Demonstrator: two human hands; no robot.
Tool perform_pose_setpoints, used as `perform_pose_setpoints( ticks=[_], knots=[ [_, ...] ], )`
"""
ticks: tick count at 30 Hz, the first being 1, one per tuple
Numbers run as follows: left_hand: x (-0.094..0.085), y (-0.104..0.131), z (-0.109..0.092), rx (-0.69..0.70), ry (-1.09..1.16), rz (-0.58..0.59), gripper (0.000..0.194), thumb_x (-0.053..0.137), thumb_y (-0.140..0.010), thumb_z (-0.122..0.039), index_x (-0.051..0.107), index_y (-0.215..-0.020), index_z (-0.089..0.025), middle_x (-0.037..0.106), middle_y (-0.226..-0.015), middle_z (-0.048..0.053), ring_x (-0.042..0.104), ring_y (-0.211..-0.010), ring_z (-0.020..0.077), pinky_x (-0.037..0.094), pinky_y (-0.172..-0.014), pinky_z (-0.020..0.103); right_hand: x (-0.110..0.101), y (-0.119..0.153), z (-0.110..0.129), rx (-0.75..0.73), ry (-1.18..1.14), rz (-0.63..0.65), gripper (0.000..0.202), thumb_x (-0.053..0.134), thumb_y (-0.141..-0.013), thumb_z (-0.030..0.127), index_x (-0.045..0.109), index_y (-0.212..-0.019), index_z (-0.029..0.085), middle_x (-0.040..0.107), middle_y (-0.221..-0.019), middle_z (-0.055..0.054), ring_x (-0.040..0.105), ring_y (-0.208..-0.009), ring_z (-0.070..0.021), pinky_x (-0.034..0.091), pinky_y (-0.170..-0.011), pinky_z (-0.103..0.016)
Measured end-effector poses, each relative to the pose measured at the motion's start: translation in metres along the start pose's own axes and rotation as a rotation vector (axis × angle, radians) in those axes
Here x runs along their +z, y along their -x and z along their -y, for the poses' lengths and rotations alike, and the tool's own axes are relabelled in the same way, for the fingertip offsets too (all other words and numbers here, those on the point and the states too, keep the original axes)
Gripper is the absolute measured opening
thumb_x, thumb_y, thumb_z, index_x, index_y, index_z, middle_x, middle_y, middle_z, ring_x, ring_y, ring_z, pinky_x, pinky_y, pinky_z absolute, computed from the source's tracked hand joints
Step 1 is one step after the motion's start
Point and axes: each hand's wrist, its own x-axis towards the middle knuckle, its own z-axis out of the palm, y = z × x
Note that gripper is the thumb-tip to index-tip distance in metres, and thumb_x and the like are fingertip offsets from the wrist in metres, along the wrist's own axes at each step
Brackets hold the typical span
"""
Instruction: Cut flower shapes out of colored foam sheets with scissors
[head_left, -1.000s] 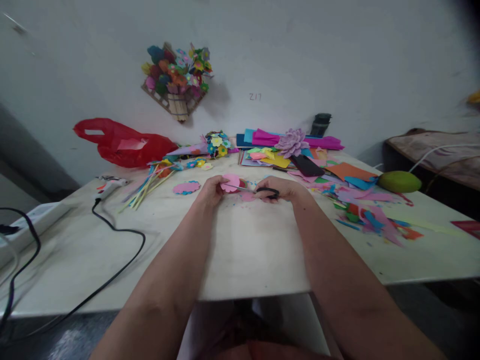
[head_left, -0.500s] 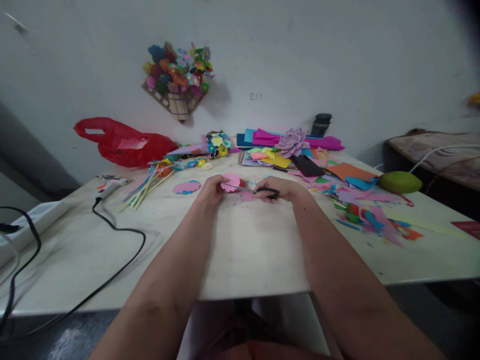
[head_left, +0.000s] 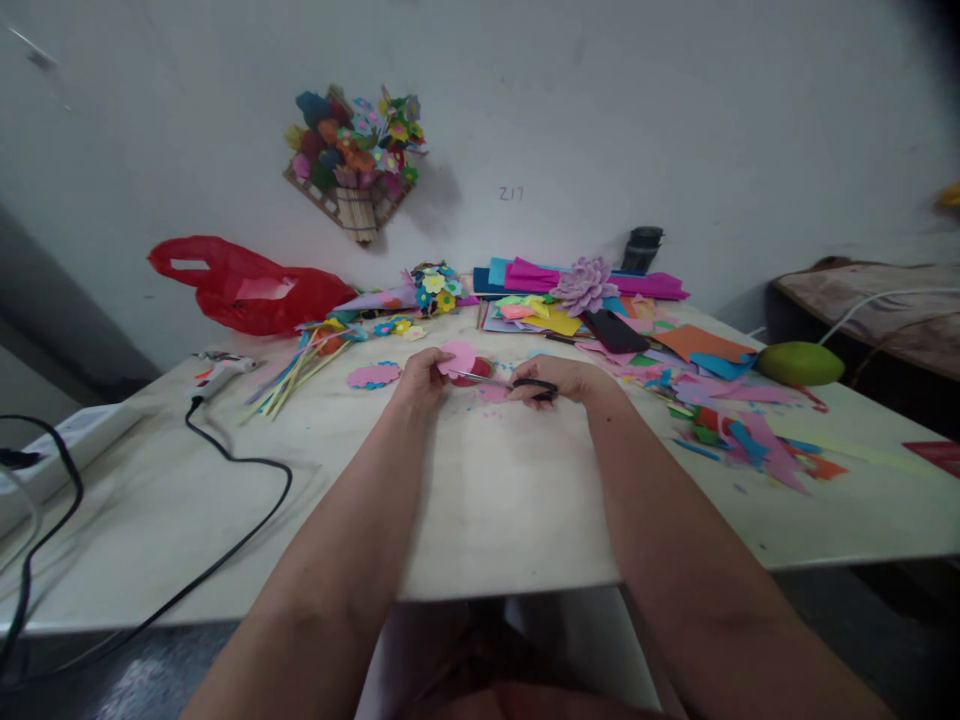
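Pinched in my left hand (head_left: 427, 375) is a pink round paper piece (head_left: 460, 355). My right hand (head_left: 546, 379) is closed on black-handled scissors (head_left: 537, 389), whose blades point left to the lower edge of the pink piece. Beneath the blades, a red round thing (head_left: 480, 371) lies on the table, partly hidden. Small pink and blue scraps (head_left: 493, 395) are scattered between my hands. Left of my left hand lies a pink scalloped disc with a blue scalloped layer under it (head_left: 373, 375).
On the left are a glue gun (head_left: 221, 376) with its black cable, a power strip (head_left: 75, 440) and a red bag (head_left: 262, 290). Paper strips and foam flowers lie behind. A phone (head_left: 613, 331), coloured sheets, scraps and a green fruit (head_left: 800, 363) lie to the right.
The pink piece has shifted slightly left and up in my left hand, uncovering more of the red round thing. The scissor blades show apart a little beside it.
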Motion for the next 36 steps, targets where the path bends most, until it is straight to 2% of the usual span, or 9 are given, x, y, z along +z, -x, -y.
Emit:
perform_pose_setpoints(
  ticks=[6, 9, 11, 16, 19, 24, 27, 31, 36],
  knots=[
    [-0.002, -0.003, -0.001, 0.090, 0.089, -0.080, 0.013, 0.059, -0.053, -0.005, 0.053, -0.056, -0.016, 0.056, -0.053, -0.001, 0.055, -0.050, 0.0106, 0.047, -0.049, 0.020, 0.000, 0.003, 0.005, 0.014, 0.054, -0.031, 0.028, 0.075, -0.065, 0.040, 0.066, -0.072, 0.014, 0.058, -0.051, 0.002, 0.046, -0.040, -0.0058, 0.034, -0.041, -0.019],
    [-0.002, -0.004, -0.001, 0.139, 0.110, -0.100, 0.011, 0.059, -0.053, -0.006, 0.053, -0.056, -0.016, 0.057, -0.053, -0.001, 0.056, -0.050, 0.0110, 0.048, -0.051, 0.021, 0.002, -0.002, 0.008, 0.062, 0.137, -0.114, 0.030, 0.077, -0.064, 0.041, 0.071, -0.075, 0.013, 0.060, -0.053, 0.000, 0.048, -0.043, -0.0070, 0.036, -0.044, -0.020],
    [-0.003, -0.005, -0.002, 0.153, 0.110, -0.106, 0.010, 0.059, -0.053, -0.007, 0.054, -0.057, -0.016, 0.059, -0.055, 0.000, 0.057, -0.052, 0.0111, 0.048, -0.052, 0.020, 0.003, -0.008, 0.009, 0.081, 0.232, -0.207, 0.031, 0.075, -0.066, 0.041, 0.074, -0.082, 0.014, 0.061, -0.054, -0.001, 0.050, -0.045, -0.0087, 0.038, -0.046, -0.021],
    [-0.003, -0.005, 0.000, 0.187, 0.088, -0.063, 0.013, 0.063, -0.054, -0.008, 0.054, -0.059, -0.016, 0.060, -0.058, -0.001, 0.058, -0.054, 0.0102, 0.049, -0.056, 0.021, 0.013, -0.021, 0.014, 0.051, 0.664, -0.367, 0.024, 0.073, -0.066, 0.033, 0.078, -0.082, 0.016, 0.068, -0.067, -0.006, 0.059, -0.061, -0.0163, 0.037, -0.053, -0.024],
    [-0.003, -0.004, 0.003, 0.200, 0.076, -0.026, 0.013, 0.064, -0.054, -0.010, 0.053, -0.056, -0.016, 0.057, -0.055, -0.003, 0.054, -0.051, 0.0083, 0.048, -0.056, 0.020, 0.018, -0.023, 0.017, -0.012, 0.684, -0.408, 0.019, 0.072, -0.066, 0.034, 0.076, -0.072, 0.017, 0.065, -0.062, -0.007, 0.057, -0.061, -0.0175, 0.034, -0.051, -0.025],
    [-0.002, -0.004, 0.007, 0.209, 0.036, 0.022, 0.015, 0.067, -0.053, -0.012, 0.053, -0.055, -0.016, 0.054, -0.055, -0.003, 0.054, -0.052, 0.0085, 0.046, -0.055, 0.020, 0.025, -0.029, 0.017, -0.052, 0.473, -0.507, 0.008, 0.072, -0.063, 0.022, 0.069, -0.056, 0.019, 0.059, -0.055, -0.004, 0.054, -0.059, -0.0153, 0.030, -0.049, -0.024],
    [-0.002, -0.004, 0.009, 0.214, 0.021, 0.032, 0.017, 0.068, -0.054, -0.013, 0.052, -0.053, -0.016, 0.052, -0.053, -0.004, 0.052, -0.051, 0.0087, 0.045, -0.055, 0.020, 0.031, -0.036, 0.016, -0.057, 0.089, -0.544, 0.010, 0.065, -0.072, 0.023, 0.069, -0.065, 0.016, 0.058, -0.055, -0.002, 0.051, -0.053, -0.0122, 0.031, -0.045, -0.022],
    [-0.003, -0.004, 0.012, 0.230, 0.000, 0.064, 0.016, 0.070, -0.054, -0.015, 0.054, -0.053, -0.016, 0.052, -0.053, -0.004, 0.052, -0.052, 0.0085, 0.044, -0.055, 0.020, 0.041, -0.041, 0.019, -0.102, -0.465, -0.473, 0.007, 0.062, -0.075, 0.019, 0.068, -0.073, 0.016, 0.067, -0.070, -0.004, 0.055, -0.056, -0.0113, 0.032, -0.040, -0.020],
    [-0.002, -0.005, 0.013, 0.229, -0.002, 0.063, 0.015, 0.070, -0.053, -0.015, 0.055, -0.052, -0.016, 0.053, -0.054, -0.003, 0.052, -0.053, 0.0089, 0.045, -0.056, 0.021, 0.048, -0.043, 0.023, -0.142, -0.675, -0.464, 0.007, 0.062, -0.075, 0.015, 0.066, -0.070, 0.014, 0.070, -0.074, -0.006, 0.060, -0.062, -0.0115, 0.032, -0.038, -0.018]
  ],
)
